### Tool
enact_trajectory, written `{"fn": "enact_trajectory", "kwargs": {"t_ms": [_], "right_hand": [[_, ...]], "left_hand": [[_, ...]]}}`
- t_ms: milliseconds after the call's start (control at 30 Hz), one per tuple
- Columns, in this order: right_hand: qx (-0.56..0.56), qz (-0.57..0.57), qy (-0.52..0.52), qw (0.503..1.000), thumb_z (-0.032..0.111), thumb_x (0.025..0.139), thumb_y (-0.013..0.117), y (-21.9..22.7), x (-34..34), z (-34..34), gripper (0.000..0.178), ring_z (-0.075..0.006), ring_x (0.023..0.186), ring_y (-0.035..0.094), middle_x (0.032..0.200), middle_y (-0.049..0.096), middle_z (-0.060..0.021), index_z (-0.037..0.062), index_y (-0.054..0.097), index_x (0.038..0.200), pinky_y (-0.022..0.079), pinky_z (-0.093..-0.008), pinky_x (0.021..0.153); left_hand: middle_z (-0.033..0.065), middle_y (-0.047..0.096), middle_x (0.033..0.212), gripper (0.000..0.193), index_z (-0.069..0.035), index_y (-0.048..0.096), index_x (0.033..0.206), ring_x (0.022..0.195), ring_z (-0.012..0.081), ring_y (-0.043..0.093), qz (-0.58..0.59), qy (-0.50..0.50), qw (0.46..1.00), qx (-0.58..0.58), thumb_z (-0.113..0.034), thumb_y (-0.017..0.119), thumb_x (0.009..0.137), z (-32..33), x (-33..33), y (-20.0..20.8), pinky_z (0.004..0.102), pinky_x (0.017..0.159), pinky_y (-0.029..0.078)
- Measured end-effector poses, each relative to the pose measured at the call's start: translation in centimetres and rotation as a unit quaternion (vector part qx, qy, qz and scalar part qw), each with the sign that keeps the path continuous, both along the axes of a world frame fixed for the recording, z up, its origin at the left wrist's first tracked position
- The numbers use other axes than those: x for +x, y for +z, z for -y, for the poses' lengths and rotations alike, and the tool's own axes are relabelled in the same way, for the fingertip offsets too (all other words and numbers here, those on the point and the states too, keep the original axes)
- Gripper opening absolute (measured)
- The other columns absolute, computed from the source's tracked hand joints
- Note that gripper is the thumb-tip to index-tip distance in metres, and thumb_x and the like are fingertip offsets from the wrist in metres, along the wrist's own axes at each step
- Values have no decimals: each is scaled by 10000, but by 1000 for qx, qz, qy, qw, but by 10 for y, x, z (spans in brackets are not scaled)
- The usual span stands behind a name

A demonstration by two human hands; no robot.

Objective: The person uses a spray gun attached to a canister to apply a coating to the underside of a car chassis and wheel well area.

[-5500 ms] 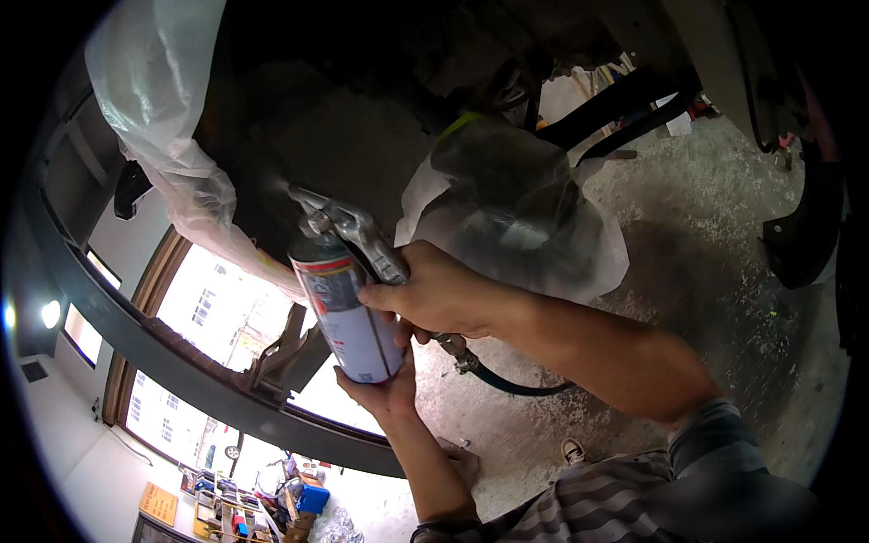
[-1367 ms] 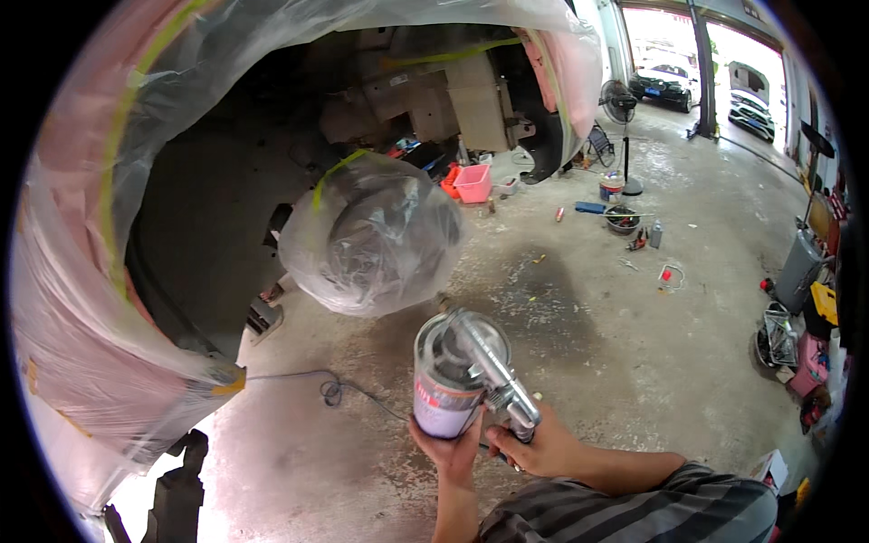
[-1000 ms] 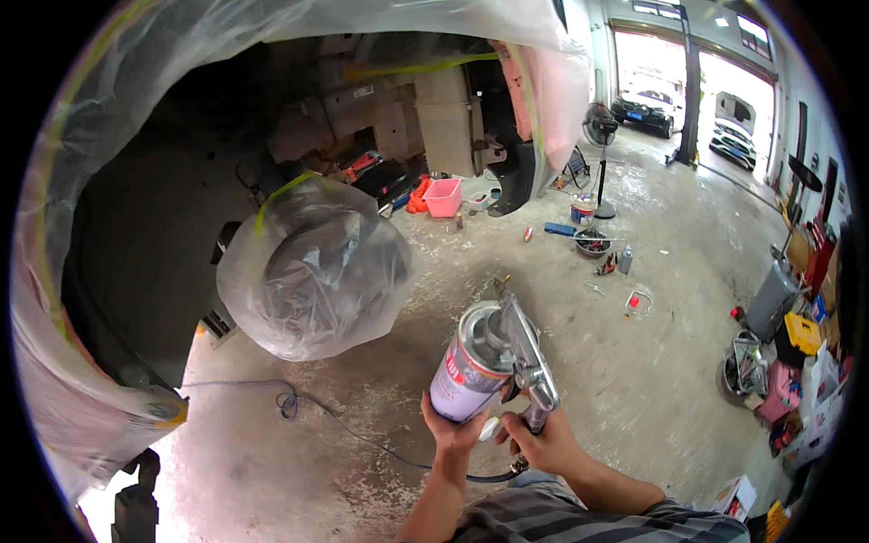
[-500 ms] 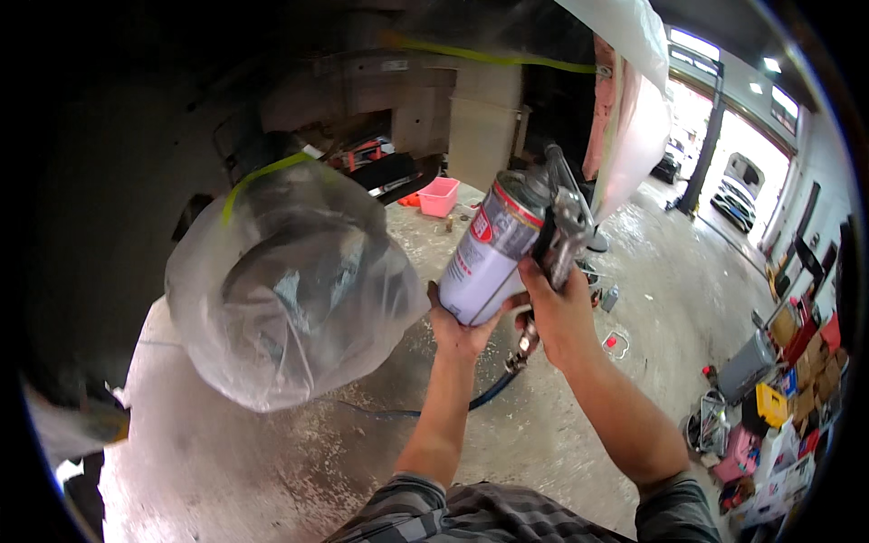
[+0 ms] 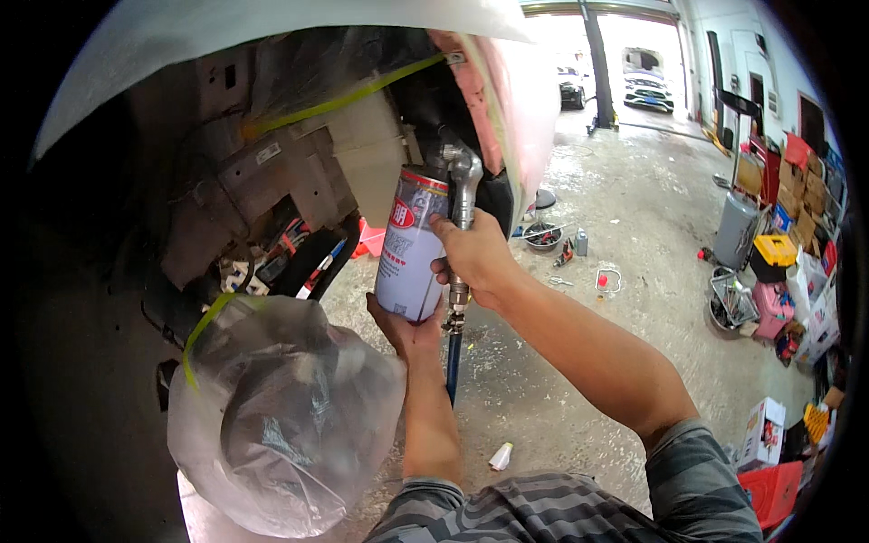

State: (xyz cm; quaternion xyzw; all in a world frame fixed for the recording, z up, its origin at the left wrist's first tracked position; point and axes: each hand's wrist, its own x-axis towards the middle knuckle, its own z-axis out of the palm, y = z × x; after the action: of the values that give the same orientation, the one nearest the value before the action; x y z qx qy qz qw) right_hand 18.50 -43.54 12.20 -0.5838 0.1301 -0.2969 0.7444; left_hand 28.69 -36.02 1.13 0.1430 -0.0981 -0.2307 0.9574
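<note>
Right, over on the left bulges a clear plastic cover (image 5: 285, 421) with a yellow-green tape strip (image 5: 204, 339); next comes the left hand (image 5: 412, 335), fingers clamped round the bottom of the white-and-grey can (image 5: 405, 271), held up just right of that cover and leaning slightly; the metal spray gun (image 5: 465, 185) sits on its top, the right hand (image 5: 480, 258) has fingers wrapped tight round the grip, a blue hose (image 5: 453, 369) hangs below, and farther right stands a grey bin (image 5: 737, 231)
</note>
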Motion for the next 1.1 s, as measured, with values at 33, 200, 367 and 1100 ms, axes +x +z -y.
{"fn": "enact_trajectory", "kwargs": {"t_ms": [33, 200, 367, 1100], "right_hand": [[10, -11, 10, 1000, 193, 935, 561, 0, 2, 0, 206, -158, 572, 552, 836, 550, -70, 8, 532, 1020, 455, -288, 452], [-13, -11, -8, 1000, 202, 932, 573, 3, -2, -4, 237, -169, 579, 579, 837, 557, -86, 1, 499, 1032, 463, -296, 438], [-64, 34, -31, 997, 209, 896, 608, -7, -3, -2, 319, -184, 551, 632, 815, 613, -165, -64, 472, 990, 508, -313, 430], [-57, 8, 65, 996, 206, 905, 590, -4, -18, 24, 299, -181, 506, 601, 689, 602, -121, -53, 499, 1023, 518, -328, 444]], "left_hand": [[213, 525, 1188, 692, -48, 420, 1321, 981, 343, 554, 1, 8, 1000, 7, -587, 248, 921, -1, -1, 0, 467, 789, 495], [215, 516, 1093, 682, -42, 414, 1309, 818, 338, 512, -28, -26, 999, -18, -573, 271, 906, 0, -4, 14, 445, 688, 469], [205, 521, 1055, 662, -37, 413, 1302, 771, 301, 498, 5, -30, 999, -34, -545, 270, 903, 3, 7, 7, 398, 619, 428], [199, 542, 1062, 755, -41, 406, 1325, 759, 317, 511, -3, 64, 997, 36, -624, 199, 893, 4, -20, 16, 392, 573, 400]]}}
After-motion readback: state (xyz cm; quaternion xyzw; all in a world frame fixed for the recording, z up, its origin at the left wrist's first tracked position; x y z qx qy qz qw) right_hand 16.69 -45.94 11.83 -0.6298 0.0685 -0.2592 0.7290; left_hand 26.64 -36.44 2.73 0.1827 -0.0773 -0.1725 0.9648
